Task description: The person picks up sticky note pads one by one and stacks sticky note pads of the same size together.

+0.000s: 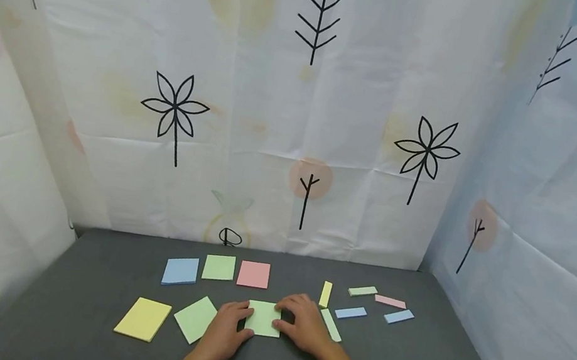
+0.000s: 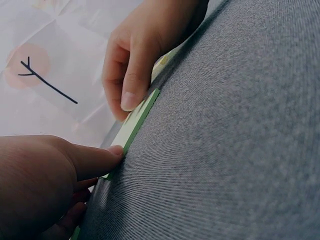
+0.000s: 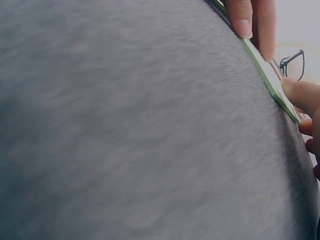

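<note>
A square light-green sticky-note pad (image 1: 263,319) lies flat on the dark grey table between both hands. My left hand (image 1: 225,332) holds its left side; in the left wrist view the thumb (image 2: 112,152) presses the near edge. At the right side, my right hand (image 1: 303,324) grips the pad with thumb and fingers, the fingers near its far corner. Partly behind the left hand, another green pad (image 1: 193,318) lies turned at an angle. Close to the right hand is a narrow green strip pad (image 1: 331,325).
A yellow pad (image 1: 143,319) lies at the left. Behind are blue (image 1: 180,271), green (image 1: 219,268) and pink (image 1: 253,275) square pads. Several narrow strips, including a yellow strip (image 1: 325,294) and a pink strip (image 1: 390,301), lie at right. Printed white curtains (image 1: 242,185) enclose the table.
</note>
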`<state>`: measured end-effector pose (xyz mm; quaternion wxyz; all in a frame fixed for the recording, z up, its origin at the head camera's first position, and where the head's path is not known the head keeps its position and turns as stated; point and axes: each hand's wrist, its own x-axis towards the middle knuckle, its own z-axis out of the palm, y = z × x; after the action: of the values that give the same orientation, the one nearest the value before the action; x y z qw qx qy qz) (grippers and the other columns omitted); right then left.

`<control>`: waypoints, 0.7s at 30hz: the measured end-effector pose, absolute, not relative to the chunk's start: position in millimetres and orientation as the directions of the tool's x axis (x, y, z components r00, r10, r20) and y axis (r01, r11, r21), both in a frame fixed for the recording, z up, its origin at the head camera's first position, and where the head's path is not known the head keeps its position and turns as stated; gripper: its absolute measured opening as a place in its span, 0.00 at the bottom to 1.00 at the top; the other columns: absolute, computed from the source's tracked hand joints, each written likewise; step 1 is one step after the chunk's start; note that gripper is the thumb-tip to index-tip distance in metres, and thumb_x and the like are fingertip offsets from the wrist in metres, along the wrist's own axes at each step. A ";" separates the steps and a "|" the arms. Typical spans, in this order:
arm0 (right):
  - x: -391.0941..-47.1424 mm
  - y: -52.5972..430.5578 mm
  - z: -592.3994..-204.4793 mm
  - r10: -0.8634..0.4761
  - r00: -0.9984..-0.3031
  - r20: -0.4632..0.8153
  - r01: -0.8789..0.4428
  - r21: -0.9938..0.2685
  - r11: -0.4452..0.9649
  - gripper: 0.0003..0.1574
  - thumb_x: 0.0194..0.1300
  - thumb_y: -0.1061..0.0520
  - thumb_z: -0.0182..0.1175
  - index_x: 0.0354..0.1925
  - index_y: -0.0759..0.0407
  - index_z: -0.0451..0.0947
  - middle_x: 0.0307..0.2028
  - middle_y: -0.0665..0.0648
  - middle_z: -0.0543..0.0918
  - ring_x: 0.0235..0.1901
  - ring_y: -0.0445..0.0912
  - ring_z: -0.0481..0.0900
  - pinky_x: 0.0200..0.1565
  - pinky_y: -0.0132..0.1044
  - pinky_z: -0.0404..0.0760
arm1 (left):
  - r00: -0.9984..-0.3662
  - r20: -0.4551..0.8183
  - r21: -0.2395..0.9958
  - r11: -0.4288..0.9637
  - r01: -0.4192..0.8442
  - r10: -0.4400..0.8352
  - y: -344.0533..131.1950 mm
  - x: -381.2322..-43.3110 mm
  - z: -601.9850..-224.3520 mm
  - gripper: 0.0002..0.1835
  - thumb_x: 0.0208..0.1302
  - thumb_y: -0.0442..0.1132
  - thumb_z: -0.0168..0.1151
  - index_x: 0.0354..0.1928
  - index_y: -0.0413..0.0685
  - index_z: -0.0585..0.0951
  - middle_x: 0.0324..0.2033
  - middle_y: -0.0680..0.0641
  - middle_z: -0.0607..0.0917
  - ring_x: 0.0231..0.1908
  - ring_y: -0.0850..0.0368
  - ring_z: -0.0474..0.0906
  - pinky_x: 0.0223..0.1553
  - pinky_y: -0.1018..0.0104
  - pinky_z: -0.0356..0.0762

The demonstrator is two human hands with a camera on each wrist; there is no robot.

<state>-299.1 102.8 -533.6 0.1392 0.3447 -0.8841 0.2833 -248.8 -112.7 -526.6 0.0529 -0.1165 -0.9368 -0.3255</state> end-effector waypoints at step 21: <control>-340.6 67.8 -521.4 -0.523 -0.800 0.293 -0.599 -0.389 0.700 0.30 0.64 0.49 0.65 0.62 0.55 0.75 0.62 0.56 0.75 0.62 0.55 0.68 0.58 0.59 0.65 | -0.970 0.168 0.615 0.751 0.242 0.176 -112.0 -249.2 -524.7 0.23 0.57 0.37 0.71 0.54 0.38 0.81 0.59 0.39 0.77 0.61 0.38 0.67 0.60 0.41 0.64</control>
<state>-340.6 67.8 -521.4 0.0802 0.3055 -0.9184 0.2383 -249.2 -112.0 -524.7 0.0498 -0.1118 -0.9343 -0.3348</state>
